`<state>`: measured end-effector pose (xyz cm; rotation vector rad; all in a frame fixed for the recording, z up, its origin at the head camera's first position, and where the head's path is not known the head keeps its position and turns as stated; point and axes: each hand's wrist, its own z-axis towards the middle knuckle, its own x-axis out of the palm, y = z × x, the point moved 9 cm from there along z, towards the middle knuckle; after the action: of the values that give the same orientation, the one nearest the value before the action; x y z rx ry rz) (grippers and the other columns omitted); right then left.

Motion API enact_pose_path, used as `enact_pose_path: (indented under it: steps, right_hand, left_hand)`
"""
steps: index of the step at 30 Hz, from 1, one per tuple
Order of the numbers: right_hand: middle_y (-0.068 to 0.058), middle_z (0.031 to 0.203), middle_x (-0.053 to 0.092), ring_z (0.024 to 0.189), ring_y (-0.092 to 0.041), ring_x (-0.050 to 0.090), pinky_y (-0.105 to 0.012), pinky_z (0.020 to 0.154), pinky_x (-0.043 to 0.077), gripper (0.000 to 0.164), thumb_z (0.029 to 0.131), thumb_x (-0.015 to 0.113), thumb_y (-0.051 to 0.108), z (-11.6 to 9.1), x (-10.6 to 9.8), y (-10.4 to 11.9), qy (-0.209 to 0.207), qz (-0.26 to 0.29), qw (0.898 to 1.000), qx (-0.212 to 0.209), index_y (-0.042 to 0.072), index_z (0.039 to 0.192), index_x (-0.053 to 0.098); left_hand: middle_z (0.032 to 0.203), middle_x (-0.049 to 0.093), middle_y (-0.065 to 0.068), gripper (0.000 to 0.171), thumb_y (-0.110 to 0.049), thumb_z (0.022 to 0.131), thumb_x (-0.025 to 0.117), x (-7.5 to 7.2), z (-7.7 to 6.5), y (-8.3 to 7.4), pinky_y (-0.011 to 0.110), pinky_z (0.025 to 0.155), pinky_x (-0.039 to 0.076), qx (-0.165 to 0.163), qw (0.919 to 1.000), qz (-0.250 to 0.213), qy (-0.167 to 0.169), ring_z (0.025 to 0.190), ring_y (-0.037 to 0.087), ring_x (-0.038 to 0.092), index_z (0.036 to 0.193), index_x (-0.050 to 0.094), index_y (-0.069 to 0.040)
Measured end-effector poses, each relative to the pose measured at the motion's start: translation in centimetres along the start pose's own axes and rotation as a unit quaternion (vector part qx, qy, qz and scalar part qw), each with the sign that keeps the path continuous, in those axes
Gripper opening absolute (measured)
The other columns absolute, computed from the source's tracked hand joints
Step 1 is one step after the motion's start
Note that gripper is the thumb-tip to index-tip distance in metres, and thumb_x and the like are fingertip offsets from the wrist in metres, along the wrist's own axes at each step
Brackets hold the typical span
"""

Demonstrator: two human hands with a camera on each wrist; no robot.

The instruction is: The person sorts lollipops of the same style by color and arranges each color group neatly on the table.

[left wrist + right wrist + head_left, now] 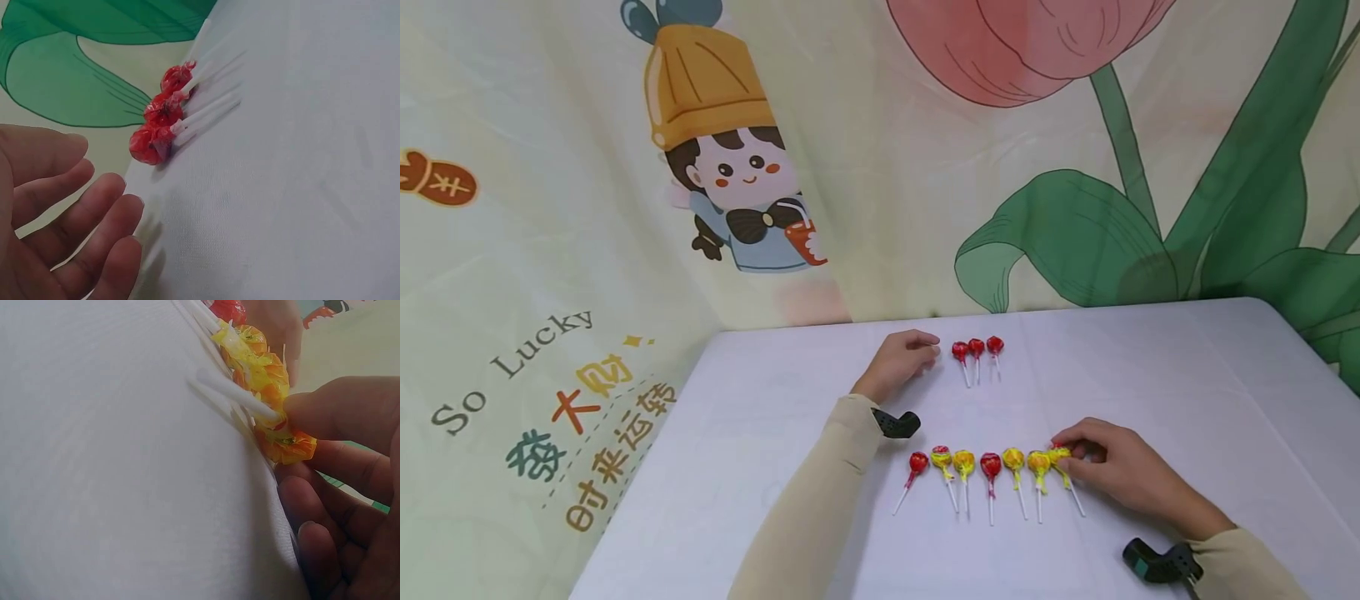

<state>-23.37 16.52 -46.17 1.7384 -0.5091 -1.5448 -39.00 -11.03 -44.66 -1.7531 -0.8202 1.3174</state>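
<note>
At the right end of the front row, my right hand (1123,467) pinches a yellow lollipop (1062,457) by its wrapped head, its white stick slanting toward the front. In the right wrist view, the thumb lies against the yellow wrapper (289,445) and the other fingers curl behind it. My left hand (898,360) hovers at the back of the table with fingers loosely bent and nothing in them. Just right of its fingertips lie three red lollipops (976,348) side by side, sticks toward the front. The left wrist view shows a gap between the fingers and the nearest red lollipop (151,144).
The front row also has a red lollipop (918,463) at its left end, a red one (991,465) mid-row, and several yellow ones (964,463) between and beside them. A white cloth covers the table (1210,392). A printed curtain (880,167) hangs behind its back edge.
</note>
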Motion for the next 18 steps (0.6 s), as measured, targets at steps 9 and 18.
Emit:
enact_pose_path:
  steps: [9,18]
  right_hand:
    - [0.004,0.093,0.060,0.083,-0.017,0.052,-0.024,0.067,0.044,0.025,0.088,0.077,0.022,0.0,0.0,0.1,-0.001,-0.001,1.000,-0.001,0.017,0.112,0.072]
    - [0.004,0.092,0.059,0.083,-0.017,0.051,-0.024,0.067,0.044,0.026,0.088,0.077,0.023,0.1,0.0,-0.1,0.000,-0.001,1.000,-0.001,0.017,0.112,0.071]
  left_hand:
    - [0.109,0.070,0.002,0.032,-0.031,0.099,0.063,0.6,-1.8,-0.6,0.035,0.082,0.053,0.031,0.9993,-0.007,0.022,0.096,0.021,0.064,0.126,0.068,-0.014]
    - [0.103,0.069,0.001,0.032,-0.033,0.099,0.062,1.0,-3.6,-0.5,0.034,0.078,0.052,0.047,0.9978,0.028,0.037,0.091,0.023,0.063,0.127,0.068,-0.016]
